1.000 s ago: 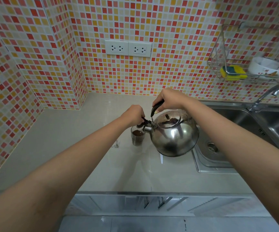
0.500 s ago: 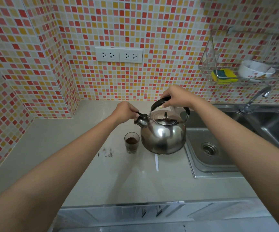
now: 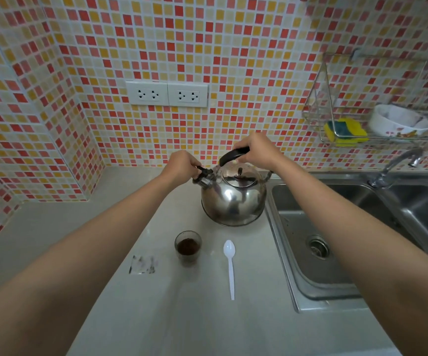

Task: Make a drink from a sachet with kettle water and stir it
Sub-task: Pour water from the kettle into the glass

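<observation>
The right hand (image 3: pixel 256 150) grips the round steel kettle's (image 3: pixel 233 199) black handle; the left hand (image 3: pixel 179 164) pinches its spout cap (kettle upright at the counter's back edge). Release gently, then take the white plastic spoon (image 3: pixel 229 263) beside the small glass of dark drink (image 3: pixel 187 247).

Right hand (image 3: pixel 255 150) covers the middle of the kettle (image 3: pixel 233 199) handle, left hand (image 3: pixel 180 164) hides the spout cap's lever, the sachet (image 3: pixel 143 264) near the glass (image 3: pixel 188 247) is too blurred to read.
</observation>
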Available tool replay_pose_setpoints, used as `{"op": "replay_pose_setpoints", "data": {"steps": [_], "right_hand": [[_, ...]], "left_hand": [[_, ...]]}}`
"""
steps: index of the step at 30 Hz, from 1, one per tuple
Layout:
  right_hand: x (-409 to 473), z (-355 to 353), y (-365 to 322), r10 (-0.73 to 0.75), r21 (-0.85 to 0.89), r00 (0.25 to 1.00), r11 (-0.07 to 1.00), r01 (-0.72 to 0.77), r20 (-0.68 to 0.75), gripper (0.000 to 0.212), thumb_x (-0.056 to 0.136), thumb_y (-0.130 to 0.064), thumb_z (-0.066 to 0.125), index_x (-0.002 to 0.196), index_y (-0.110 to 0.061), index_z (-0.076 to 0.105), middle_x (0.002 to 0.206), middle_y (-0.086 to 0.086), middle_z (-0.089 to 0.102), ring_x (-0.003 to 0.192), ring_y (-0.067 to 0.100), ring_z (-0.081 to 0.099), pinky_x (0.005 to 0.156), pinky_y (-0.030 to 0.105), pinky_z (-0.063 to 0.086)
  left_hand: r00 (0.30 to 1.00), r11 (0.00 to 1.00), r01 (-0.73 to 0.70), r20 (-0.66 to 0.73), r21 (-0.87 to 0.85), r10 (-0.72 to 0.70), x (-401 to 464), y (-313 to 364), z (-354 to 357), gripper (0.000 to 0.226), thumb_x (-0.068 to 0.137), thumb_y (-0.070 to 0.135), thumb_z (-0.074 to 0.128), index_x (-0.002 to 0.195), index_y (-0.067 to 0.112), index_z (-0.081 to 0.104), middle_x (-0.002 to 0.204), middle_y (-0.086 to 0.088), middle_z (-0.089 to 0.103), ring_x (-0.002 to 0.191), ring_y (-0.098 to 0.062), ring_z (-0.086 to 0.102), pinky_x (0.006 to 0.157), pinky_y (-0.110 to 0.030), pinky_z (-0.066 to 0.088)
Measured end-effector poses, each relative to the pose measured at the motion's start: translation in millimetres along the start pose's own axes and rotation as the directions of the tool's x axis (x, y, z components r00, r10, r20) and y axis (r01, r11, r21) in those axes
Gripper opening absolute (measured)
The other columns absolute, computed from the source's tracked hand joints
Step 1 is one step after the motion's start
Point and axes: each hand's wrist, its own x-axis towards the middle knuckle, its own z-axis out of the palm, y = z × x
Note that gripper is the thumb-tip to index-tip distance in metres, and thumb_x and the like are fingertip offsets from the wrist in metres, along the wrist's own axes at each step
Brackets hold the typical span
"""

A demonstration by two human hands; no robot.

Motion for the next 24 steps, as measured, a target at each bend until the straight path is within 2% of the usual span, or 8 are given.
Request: {"op": "replay_pose_setpoints", "data": {"steps": [4, 9, 11, 13, 15, 17, 20, 24], "right_hand": [[18, 21, 18, 0.044, 0.075, 0.999, 0.996, -0.043, -0.014, 0.033, 0.079, 0.002, 0.068, 0.11, -0.008, 0.071, 0.109, 0.011, 0.072, 0.101, 0.025, 0.063, 0.084, 0.029, 0.046], [32, 44, 37, 0.078, 0.134, 0.997, 0.988, -0.077, 0.0, 0.034, 0.078, 0.007, 0.065, 0.107, -0.008, 0.072, 0.106, 0.014, 0.072, 0.1, 0.027, 0.064, 0.087, 0.033, 0.05], [36, 51, 42, 0.094, 0.149, 0.996, 0.984, -0.094, 0.006, 0.029, 0.078, 0.008, 0.062, 0.1, -0.006, 0.074, 0.098, 0.018, 0.072, 0.094, 0.031, 0.064, 0.081, 0.036, 0.051], [38, 57, 45, 0.11, 0.15, 0.994, 0.982, -0.112, 0.021, 0.027, 0.078, 0.009, 0.06, 0.095, -0.005, 0.074, 0.091, 0.019, 0.072, 0.089, 0.032, 0.064, 0.07, 0.032, 0.047], [40, 61, 48, 0.109, 0.143, 0.994, 0.983, -0.111, 0.02, 0.026, 0.078, 0.01, 0.059, 0.093, -0.004, 0.074, 0.09, 0.02, 0.071, 0.089, 0.033, 0.064, 0.067, 0.033, 0.046], [42, 63, 51, 0.107, 0.138, 0.994, 0.985, -0.107, 0.007, 0.026, 0.077, 0.01, 0.059, 0.094, -0.003, 0.074, 0.094, 0.021, 0.072, 0.091, 0.034, 0.065, 0.074, 0.038, 0.052], [44, 64, 54, 0.108, 0.128, 0.994, 0.986, -0.106, -0.009, 0.026, 0.078, 0.01, 0.06, 0.096, -0.003, 0.074, 0.098, 0.021, 0.072, 0.094, 0.033, 0.065, 0.086, 0.047, 0.052], [47, 66, 57, 0.108, 0.135, 0.994, 0.985, -0.105, -0.011, 0.025, 0.077, 0.009, 0.063, 0.096, -0.003, 0.074, 0.098, 0.02, 0.072, 0.095, 0.032, 0.065, 0.086, 0.046, 0.052]], "left_hand": [[0.999, 0.999, 0.038, 0.005, 0.017, -0.038, 21, -8, 14, 0.033, 0.086, 0.004, 0.066, 0.118, 0.001, 0.067, 0.13, -0.015, 0.063, 0.121, -0.03, 0.057, 0.103, -0.033, 0.046], [0.996, 0.996, 0.084, 0.032, 0.004, -0.084, 39, -17, 30, 0.035, 0.086, 0.003, 0.065, 0.121, -0.002, 0.065, 0.131, -0.018, 0.061, 0.122, -0.031, 0.057, 0.1, -0.031, 0.044], [0.994, 0.995, 0.103, 0.028, 0.003, -0.103, 44, -19, 35, 0.035, 0.087, 0.003, 0.064, 0.122, -0.001, 0.065, 0.133, -0.018, 0.06, 0.123, -0.03, 0.056, 0.1, -0.03, 0.044], [0.993, 0.993, 0.116, 0.032, 0.007, -0.116, 48, -22, 40, 0.034, 0.088, 0.002, 0.063, 0.122, -0.001, 0.065, 0.133, -0.018, 0.06, 0.122, -0.03, 0.057, 0.1, -0.03, 0.045], [0.992, 0.993, 0.119, 0.041, 0.01, -0.119, 52, -25, 43, 0.034, 0.088, 0.001, 0.063, 0.122, -0.001, 0.065, 0.132, -0.018, 0.061, 0.119, -0.03, 0.058, 0.099, -0.031, 0.047], [0.991, 0.992, 0.124, 0.04, 0.008, -0.124, 55, -27, 47, 0.034, 0.087, 0.002, 0.064, 0.121, -0.001, 0.065, 0.131, -0.017, 0.061, 0.117, -0.03, 0.06, 0.097, -0.031, 0.048], [0.991, 0.991, 0.133, 0.031, 0.002, -0.133, 59, -28, 51, 0.034, 0.087, 0.002, 0.064, 0.121, 0.0, 0.065, 0.131, -0.017, 0.062, 0.115, -0.031, 0.061, 0.093, -0.028, 0.048], [0.99, 0.99, 0.14, 0.025, -0.012, -0.139, 63, -29, 54, 0.033, 0.088, 0.001, 0.062, 0.12, 0.0, 0.066, 0.13, -0.018, 0.062, 0.114, -0.032, 0.061, 0.088, -0.026, 0.047]]}}
